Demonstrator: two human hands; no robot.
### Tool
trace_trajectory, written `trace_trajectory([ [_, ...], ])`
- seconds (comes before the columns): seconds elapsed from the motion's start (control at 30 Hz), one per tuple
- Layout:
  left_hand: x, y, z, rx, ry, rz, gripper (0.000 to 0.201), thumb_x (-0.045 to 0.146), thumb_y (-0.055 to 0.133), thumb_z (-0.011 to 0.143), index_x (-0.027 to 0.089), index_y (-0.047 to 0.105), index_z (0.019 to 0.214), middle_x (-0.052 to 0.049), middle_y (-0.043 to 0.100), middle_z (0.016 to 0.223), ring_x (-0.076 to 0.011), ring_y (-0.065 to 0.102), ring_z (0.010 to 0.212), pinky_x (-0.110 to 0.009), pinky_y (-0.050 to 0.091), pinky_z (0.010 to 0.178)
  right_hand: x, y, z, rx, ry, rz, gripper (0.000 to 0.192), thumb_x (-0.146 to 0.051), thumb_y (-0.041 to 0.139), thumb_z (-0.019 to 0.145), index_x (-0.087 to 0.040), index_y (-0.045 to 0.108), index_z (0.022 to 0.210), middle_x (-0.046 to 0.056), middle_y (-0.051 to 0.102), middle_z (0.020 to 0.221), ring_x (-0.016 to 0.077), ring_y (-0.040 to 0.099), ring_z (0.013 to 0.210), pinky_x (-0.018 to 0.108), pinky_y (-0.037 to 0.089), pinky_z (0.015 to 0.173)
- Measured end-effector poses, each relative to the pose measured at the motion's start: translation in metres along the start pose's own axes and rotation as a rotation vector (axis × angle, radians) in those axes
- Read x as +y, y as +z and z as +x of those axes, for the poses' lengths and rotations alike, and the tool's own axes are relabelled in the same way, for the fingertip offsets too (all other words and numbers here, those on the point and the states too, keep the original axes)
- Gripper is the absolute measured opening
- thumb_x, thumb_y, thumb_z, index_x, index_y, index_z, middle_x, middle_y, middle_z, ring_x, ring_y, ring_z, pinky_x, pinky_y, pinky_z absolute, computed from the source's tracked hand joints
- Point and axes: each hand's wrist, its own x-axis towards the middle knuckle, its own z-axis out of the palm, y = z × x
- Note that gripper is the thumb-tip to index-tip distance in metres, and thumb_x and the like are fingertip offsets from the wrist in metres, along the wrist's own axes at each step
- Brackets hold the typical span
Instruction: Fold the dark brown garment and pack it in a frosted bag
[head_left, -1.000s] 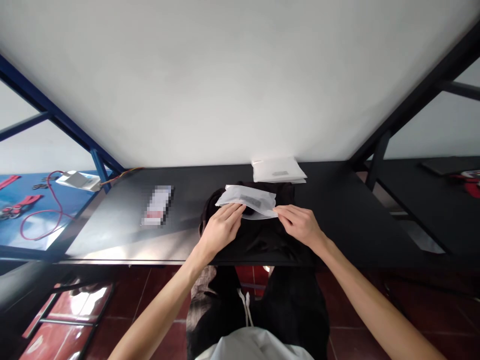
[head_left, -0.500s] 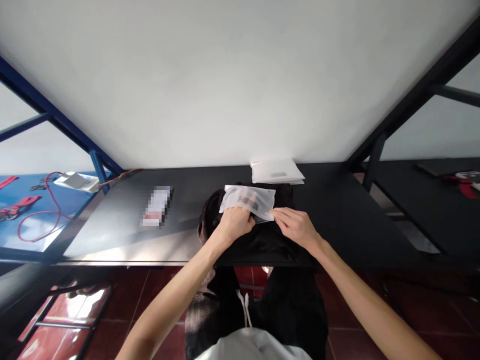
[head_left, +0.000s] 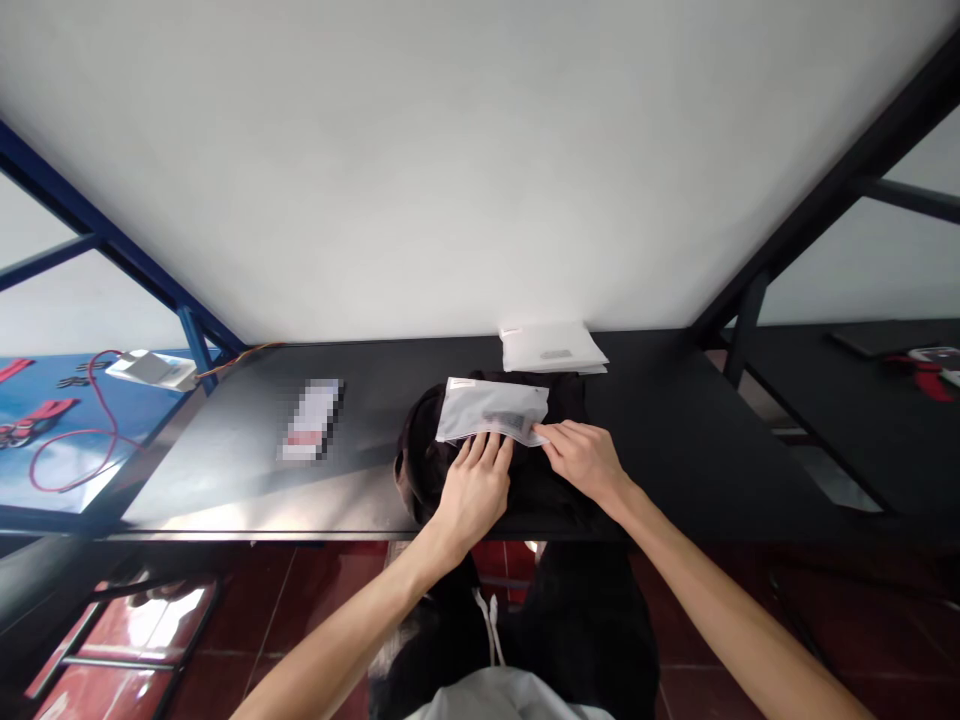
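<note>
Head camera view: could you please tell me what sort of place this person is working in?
Probably a small packing workstation: a black metal-framed table against a white wall, a stack of frosted bags at its back edge, and both hands on a frosted bag lying over dark fabric.

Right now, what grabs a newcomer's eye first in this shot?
The two bare hands at mid-frame: the left hand and right hand both touch the near edge of a frosted plastic pouch lying on a dark garment on the black table. Behind it, against the wall, sits a stack of white pouches. Far left, a red cable loops across a blue table.
</note>
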Motion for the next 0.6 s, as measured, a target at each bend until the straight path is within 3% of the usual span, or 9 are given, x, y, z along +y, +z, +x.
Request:
trace_trajectory([
  [0.17, 0.002, -0.002, -0.038, 0.034, 0.081, 0.007, 0.063, 0.003, 0.045, 0.089, 0.012, 0.051, 0.151, -0.018, 0.049, 0.162, -0.0309, 0.043, 0.153, -0.044, 0.049, 0.116, 0.002, 0.001, 0.0, -0.075, 0.06, -0.013, 0.027, -0.007, 0.057, 0.092, -0.022, 0.077, 0.099, 0.002, 0.082, 0.084, 0.0162, 0.07, 0.07, 0.027, 0.046, 0.063],
  [0.33, 0.01, -0.004, -0.068, 0.022, 0.115, -0.006, 0.073, 0.0, 0.045, 0.084, 0.015, 0.047, 0.155, -0.014, 0.044, 0.165, -0.0286, 0.037, 0.156, -0.044, 0.048, 0.119, 0.006, 0.001, 0.005, -0.03, 0.062, -0.019, 0.029, -0.006, 0.054, 0.093, -0.021, 0.078, 0.102, 0.003, 0.082, 0.087, 0.0166, 0.071, 0.073, 0.026, 0.048, 0.064],
  [0.6, 0.012, -0.008, -0.066, -0.036, 0.083, -0.045, 0.068, 0.004, 0.046, 0.087, 0.016, 0.049, 0.154, -0.014, 0.046, 0.164, -0.0284, 0.042, 0.154, -0.044, 0.05, 0.117, 0.034, -0.011, 0.03, 0.13, 0.163, -0.053, 0.031, -0.009, 0.054, 0.095, -0.023, 0.081, 0.101, 0.004, 0.083, 0.092, 0.019, 0.075, 0.078, 0.028, 0.057, 0.073],
])
